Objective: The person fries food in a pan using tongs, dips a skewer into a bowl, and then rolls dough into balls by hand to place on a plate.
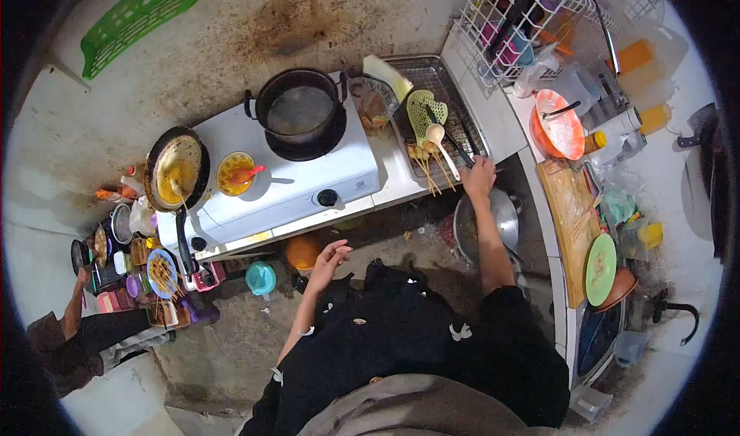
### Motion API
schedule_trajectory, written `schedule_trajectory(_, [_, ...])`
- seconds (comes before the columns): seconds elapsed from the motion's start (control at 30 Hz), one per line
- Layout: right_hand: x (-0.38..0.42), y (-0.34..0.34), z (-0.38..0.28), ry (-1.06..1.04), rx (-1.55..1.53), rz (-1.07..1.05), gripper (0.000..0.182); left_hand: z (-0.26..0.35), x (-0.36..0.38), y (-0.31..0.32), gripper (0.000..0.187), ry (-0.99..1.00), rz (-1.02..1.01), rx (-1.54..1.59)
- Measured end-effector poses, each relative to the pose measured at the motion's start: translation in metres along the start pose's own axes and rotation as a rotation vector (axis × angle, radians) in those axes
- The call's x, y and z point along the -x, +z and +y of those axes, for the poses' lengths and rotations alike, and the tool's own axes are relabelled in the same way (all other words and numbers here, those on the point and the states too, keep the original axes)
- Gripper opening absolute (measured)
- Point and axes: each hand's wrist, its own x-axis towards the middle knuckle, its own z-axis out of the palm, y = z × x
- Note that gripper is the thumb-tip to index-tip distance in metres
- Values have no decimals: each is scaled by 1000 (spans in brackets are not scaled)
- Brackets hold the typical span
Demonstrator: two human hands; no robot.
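My right hand (pixel 478 177) is closed around the black handle of a utensil (pixel 461 149) at the tray's front right corner. Beside it lie a pale ladle (pixel 435 134), a green slotted strainer (pixel 422 112) and several skewers (pixel 428 161) on the wire-racked tray (pixel 462 97). My left hand (pixel 331 263) hangs in front of the stove with fingers apart and holds nothing. On the white stove (pixel 293 186) stand a dark pot (pixel 299 111) with liquid, a frying pan (pixel 179 170) with yellow residue, and a yellow bowl (pixel 235 172) with a red spoon.
A lidded metal pot (pixel 493 220) is below my right forearm. A cutting board (pixel 569 228), green plate (pixel 600 270) and orange bowl (pixel 559 124) line the right counter. At the far left, another person's hand (pixel 83 276) is at a small pan, near a plate of skewers (pixel 162 273).
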Motion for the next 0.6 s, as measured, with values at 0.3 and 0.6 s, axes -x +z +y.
schedule_trajectory(0.3, [-33, 31, 32, 123, 60, -312, 82, -11, -28, 44, 34, -12, -147, -11])
schedule_trajectory(0.6, [-39, 25, 46, -15, -58, -221, 58, -6, -10, 33, 35, -16, -128, -40])
